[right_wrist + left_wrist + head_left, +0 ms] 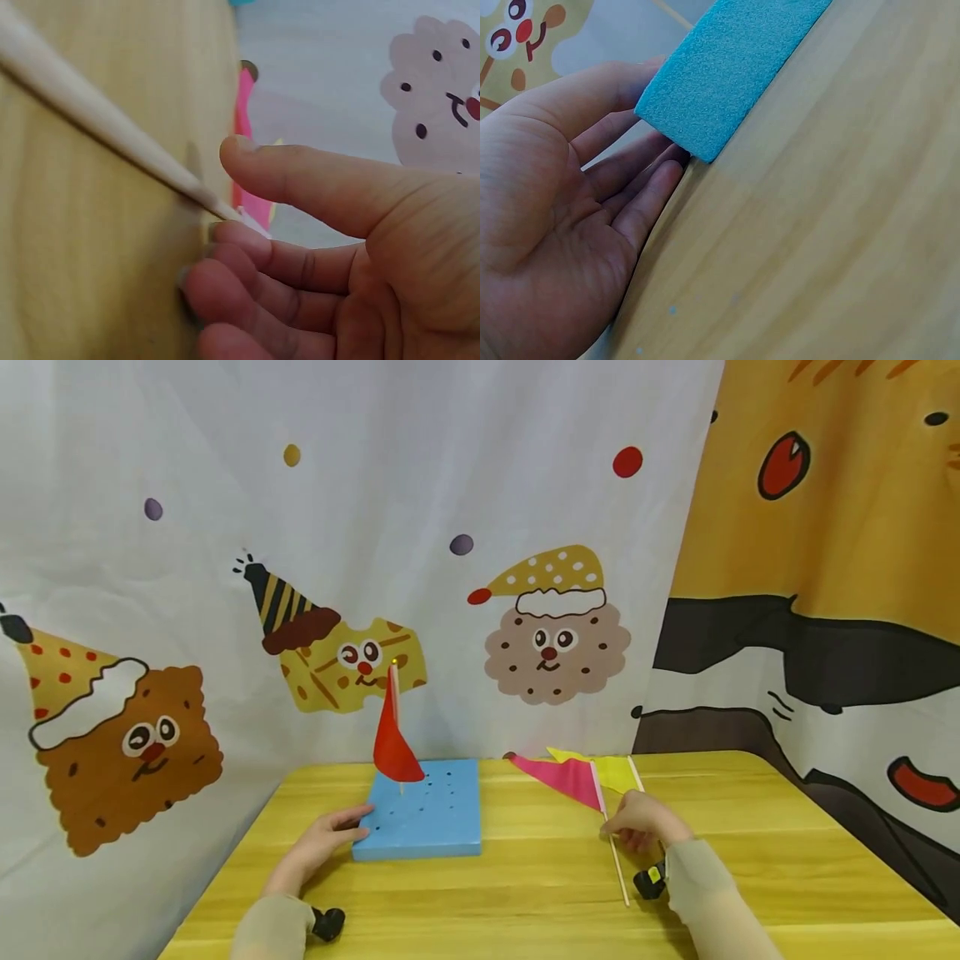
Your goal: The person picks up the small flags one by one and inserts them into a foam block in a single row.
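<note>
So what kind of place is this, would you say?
Probably a staged craft or play corner rather than a lived-in room: a cartoon cookie curtain hangs as backdrop behind a small yellow wooden table, which holds a blue foam board with a red flag stuck in it.

1 flag [396, 745] stands in the foam block [435, 818], 2 flags [592, 777] lie right.

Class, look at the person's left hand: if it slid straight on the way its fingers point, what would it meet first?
The left hand would meet the blue foam block at once; its fingers seem to touch its near corner already.
</note>
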Demonstrator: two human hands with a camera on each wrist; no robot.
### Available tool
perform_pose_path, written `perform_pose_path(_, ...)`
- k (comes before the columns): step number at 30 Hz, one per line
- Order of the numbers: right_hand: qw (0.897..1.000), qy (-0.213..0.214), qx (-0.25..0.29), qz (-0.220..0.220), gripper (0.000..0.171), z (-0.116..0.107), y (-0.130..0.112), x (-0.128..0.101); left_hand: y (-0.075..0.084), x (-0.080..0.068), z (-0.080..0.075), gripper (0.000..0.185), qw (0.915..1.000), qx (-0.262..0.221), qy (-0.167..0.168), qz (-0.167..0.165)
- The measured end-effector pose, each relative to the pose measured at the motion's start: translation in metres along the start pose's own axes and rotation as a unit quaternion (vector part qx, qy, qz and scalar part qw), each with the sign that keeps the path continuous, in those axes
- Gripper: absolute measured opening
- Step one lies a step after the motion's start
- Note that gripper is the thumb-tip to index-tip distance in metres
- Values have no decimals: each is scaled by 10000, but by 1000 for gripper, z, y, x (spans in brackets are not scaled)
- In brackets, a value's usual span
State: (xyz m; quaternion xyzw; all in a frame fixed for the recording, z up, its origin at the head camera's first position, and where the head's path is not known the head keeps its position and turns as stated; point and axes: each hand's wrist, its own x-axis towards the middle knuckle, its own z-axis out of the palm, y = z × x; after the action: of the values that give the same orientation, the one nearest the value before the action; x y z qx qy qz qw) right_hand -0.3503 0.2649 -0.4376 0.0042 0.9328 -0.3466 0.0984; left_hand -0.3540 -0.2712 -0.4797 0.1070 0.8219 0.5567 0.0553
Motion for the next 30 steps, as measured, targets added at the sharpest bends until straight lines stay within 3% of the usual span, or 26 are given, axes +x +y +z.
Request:
perform_pose_path(13,9995,132,221,183,24,11,1,4,-2,0,2,54,9999,48,112,-70)
perform_pose_path(30,9861,49,1658,79,9,6,16,11,-1,1,2,54,10000,-9,49,-63)
